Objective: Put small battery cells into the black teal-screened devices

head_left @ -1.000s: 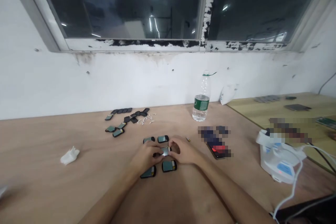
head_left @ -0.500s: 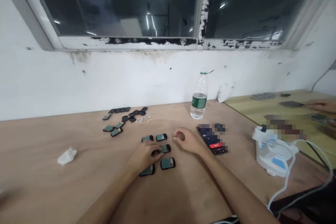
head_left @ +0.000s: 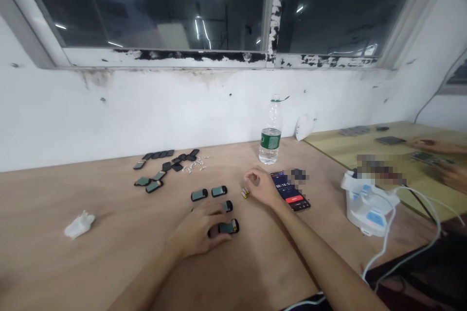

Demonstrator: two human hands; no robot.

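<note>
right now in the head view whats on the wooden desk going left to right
crumpled white tissue → teal-faced dark modules → left hand → right hand → phone showing a timer → white plastic appliance

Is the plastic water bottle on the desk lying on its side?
No, the plastic water bottle stands upright on the wooden desk, close to the wall.

A scuffed white wall (head_left: 146,107) rises from the plywood bench (head_left: 73,272) to a dark, peeling-framed window (head_left: 146,9).
</note>
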